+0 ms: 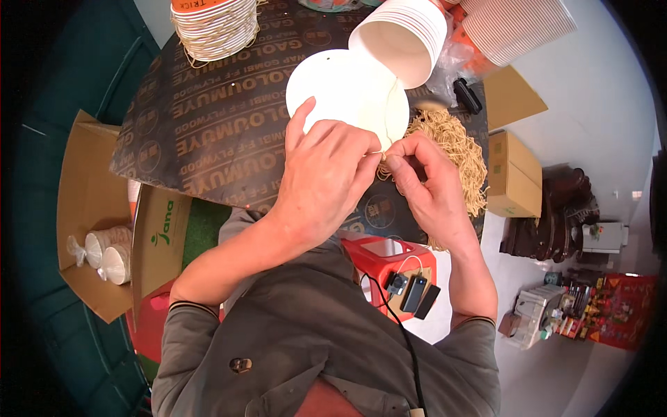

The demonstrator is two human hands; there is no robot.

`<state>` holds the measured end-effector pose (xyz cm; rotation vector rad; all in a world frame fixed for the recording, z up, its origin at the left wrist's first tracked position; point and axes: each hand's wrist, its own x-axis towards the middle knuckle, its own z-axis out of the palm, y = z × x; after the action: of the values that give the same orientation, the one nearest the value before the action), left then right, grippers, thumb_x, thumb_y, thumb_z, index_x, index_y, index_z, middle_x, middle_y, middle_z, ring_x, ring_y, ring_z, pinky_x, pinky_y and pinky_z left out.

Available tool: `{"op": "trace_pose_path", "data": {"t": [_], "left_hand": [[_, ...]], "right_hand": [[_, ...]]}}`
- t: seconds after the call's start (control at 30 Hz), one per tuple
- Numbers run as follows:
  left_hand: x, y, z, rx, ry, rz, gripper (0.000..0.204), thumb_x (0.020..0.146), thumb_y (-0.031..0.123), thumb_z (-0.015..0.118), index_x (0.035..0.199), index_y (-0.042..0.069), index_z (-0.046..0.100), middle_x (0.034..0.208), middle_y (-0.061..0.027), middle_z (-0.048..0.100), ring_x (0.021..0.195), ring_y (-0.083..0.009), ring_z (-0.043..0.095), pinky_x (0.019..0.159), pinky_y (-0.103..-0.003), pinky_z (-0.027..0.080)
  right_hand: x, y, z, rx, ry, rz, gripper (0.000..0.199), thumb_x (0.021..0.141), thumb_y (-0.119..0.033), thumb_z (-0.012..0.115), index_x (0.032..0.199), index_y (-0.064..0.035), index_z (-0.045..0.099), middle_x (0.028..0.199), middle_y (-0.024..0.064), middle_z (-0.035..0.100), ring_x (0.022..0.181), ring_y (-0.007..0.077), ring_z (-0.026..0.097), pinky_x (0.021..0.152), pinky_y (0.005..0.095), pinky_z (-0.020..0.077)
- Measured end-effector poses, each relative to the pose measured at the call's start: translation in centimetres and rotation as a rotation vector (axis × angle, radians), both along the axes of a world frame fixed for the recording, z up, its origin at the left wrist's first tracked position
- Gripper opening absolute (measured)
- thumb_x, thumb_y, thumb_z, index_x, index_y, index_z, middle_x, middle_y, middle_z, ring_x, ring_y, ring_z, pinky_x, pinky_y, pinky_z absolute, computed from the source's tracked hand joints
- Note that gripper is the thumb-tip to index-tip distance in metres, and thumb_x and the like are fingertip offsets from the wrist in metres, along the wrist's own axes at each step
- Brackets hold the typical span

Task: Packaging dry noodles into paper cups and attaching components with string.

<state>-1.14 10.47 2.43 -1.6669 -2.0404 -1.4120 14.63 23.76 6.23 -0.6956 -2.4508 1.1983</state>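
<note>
Both my hands meet at the near right rim of a white round piece (340, 83), a lid or tub seen from its flat side; I cannot tell which. A thin pale string (389, 111) runs across its right part. My left hand (323, 163) pinches the string at the rim, its index finger raised over the white face. Close beside it, my right hand (432, 184) has thumb and forefinger pinched on the string. The exact join between the fingertips is too small to make out. A tangled heap of tan strings (462, 149) lies just right of my right hand.
Nested white paper tubs (417, 35) lie behind the round piece. Far left on the dark plywood table (208, 132) stands a stack with string loops (215, 35). A black object (467, 96) lies right. Cardboard boxes (160, 243) flank the table; a red stool (361, 260) is below.
</note>
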Motion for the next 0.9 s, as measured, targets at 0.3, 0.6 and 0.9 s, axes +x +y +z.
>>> {"op": "trace_pose_path", "data": {"t": [0.3, 0.6, 0.9], "left_hand": [[0.2, -0.2, -1.0, 0.089, 0.080, -0.017, 0.024, 0.087, 0.005, 0.084, 0.108, 0.011, 0.074, 0.099, -0.0024, 0.071, 0.104, -0.0233, 0.070, 0.130, -0.059, 0.034], [-0.6, -0.1, -1.0, 0.108, 0.038, -0.062, 0.016, 0.088, 0.006, 0.085, 0.101, 0.011, 0.076, 0.095, -0.0013, 0.074, 0.099, -0.0222, 0.073, 0.125, -0.055, 0.042], [-1.6, -0.6, -0.4, 0.024, -0.047, -0.132, 0.009, 0.094, 0.008, 0.081, 0.099, 0.010, 0.075, 0.092, -0.0055, 0.074, 0.094, -0.0258, 0.074, 0.120, -0.049, 0.047]], "right_hand": [[-0.4, -0.7, -0.3, -0.192, 0.014, -0.051, 0.018, 0.113, -0.017, 0.067, 0.110, 0.0003, 0.069, 0.088, -0.0009, 0.061, 0.079, 0.0073, 0.054, 0.071, 0.0276, 0.0471], [-0.1, -0.7, -0.3, -0.309, 0.034, -0.070, 0.017, 0.114, -0.018, 0.067, 0.110, -0.0017, 0.069, 0.084, -0.0059, 0.058, 0.076, 0.0036, 0.049, 0.067, 0.0242, 0.0429], [0.0, -0.3, -0.4, -0.229, 0.007, -0.025, 0.017, 0.114, -0.018, 0.067, 0.113, -0.0009, 0.069, 0.093, -0.0009, 0.060, 0.082, 0.0076, 0.053, 0.074, 0.0273, 0.0473]]}}
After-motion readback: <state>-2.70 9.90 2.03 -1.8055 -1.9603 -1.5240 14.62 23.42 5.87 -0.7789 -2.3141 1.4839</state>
